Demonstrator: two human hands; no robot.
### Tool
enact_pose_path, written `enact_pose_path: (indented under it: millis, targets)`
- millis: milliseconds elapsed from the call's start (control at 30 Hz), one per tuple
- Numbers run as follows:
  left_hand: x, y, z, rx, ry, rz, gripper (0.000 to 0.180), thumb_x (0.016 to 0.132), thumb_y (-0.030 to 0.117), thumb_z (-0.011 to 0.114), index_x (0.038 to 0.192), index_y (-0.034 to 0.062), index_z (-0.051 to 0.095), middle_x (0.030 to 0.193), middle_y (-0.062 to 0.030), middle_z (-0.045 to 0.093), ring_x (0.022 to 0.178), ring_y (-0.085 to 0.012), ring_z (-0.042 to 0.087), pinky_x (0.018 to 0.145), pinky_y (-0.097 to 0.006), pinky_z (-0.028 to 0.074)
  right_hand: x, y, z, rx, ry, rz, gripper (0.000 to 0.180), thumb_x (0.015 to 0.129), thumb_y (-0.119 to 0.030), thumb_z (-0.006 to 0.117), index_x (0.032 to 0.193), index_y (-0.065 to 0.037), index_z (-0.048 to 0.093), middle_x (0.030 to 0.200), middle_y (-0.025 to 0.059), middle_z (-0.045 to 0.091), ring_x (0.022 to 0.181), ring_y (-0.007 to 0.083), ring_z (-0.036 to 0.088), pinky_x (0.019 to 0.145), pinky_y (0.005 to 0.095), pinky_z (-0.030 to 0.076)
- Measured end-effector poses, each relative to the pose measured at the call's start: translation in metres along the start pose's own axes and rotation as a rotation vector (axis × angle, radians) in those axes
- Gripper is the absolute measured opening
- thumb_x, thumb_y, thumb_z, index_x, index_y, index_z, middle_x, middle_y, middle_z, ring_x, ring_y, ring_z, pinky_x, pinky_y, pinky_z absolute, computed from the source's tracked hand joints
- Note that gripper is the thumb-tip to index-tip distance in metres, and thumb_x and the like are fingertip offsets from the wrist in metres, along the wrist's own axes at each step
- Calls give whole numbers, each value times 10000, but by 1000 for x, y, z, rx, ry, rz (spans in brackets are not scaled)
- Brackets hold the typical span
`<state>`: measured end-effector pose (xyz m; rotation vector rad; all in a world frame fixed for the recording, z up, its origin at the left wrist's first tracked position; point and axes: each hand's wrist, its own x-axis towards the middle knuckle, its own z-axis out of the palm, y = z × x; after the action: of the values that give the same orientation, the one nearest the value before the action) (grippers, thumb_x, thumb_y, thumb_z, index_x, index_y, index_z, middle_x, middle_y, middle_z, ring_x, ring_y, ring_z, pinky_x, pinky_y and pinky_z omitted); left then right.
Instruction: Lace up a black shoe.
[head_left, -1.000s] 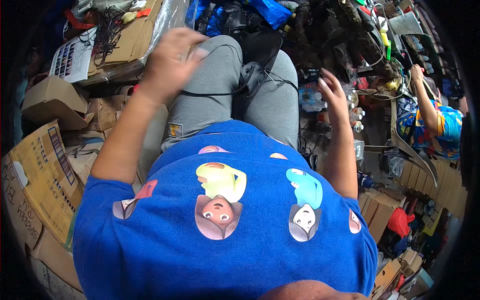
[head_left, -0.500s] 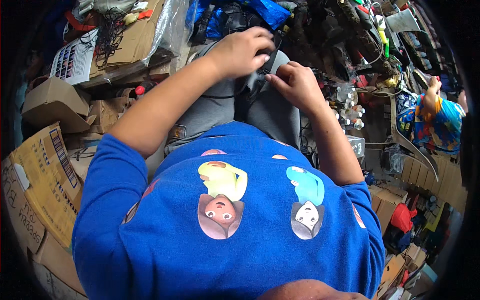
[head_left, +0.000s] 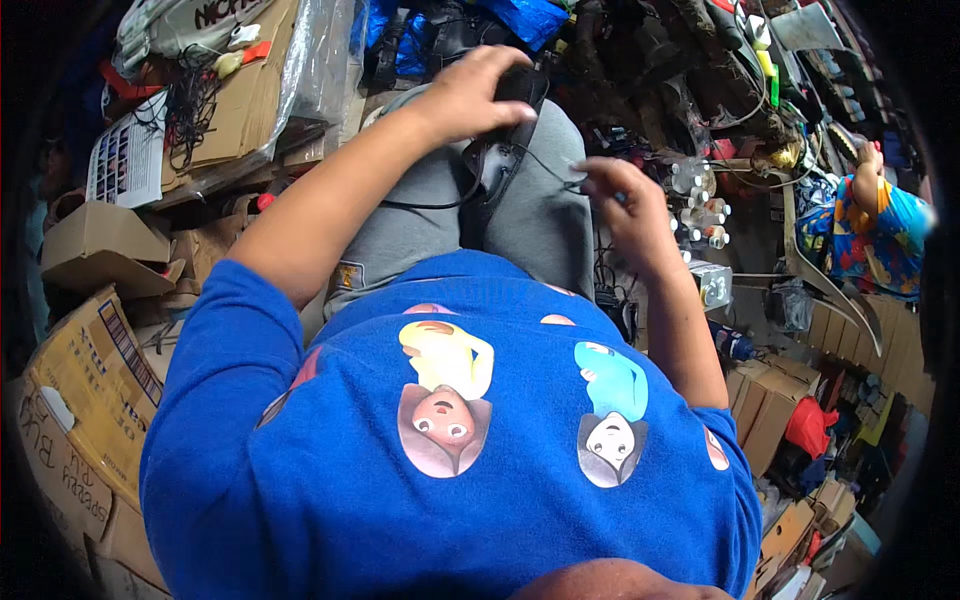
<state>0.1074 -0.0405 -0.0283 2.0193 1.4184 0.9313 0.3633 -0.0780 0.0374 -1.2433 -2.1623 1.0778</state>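
While the left hand (head_left: 472, 98) clasped what seemed a black shoe (head_left: 494, 166), the right hand (head_left: 632, 205), just beside, pinched a dark lace (head_left: 547, 166)

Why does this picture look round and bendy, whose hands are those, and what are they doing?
There's no robot here, just a person looking down. The picture comes from a wide camera worn on their head, and its lens bends straight edges. You can see their blue shirt and grey trousers. A black thing, perhaps a shoe, rests between their knees. Their left hand is up at its far end, though I can't tell how tightly it grips. Their right hand seems to pinch a thin black cord running from it. Around them are cardboard boxes and plastic bottles. The colourful sleeve belongs to someone else.
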Motion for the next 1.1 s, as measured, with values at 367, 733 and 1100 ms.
enact_pose_path:
  millis: [367,733,1100]
  targets:
    - [-66,-2,-62,-154,-293,-189,174,867,188,607,878,19,564,828,-62,562,800,-139,533,729,-300,444,26,27,24,-326,-5,52,262,807,-272,635,835,-18,576,774,184,618,774,369,616,659,434,462]
    - [-40,-20,-63,-1675,431,-802,381,975,329,464,652,134,423,571,22,435,554,-115,429,676,-293,388,43,51,25,1867,259,465,412,990,-393,386,762,-80,527,739,23,513,735,182,512,901,436,421]
    - [-51,-59,-80,-809,271,-903,405,961,361,484,679,71,506,754,-76,623,652,-155,554,684,-345,460,-4,88,-16,1266,28,550,290,961,-298,499,898,-52,639,989,108,623,959,208,581,951,427,401]
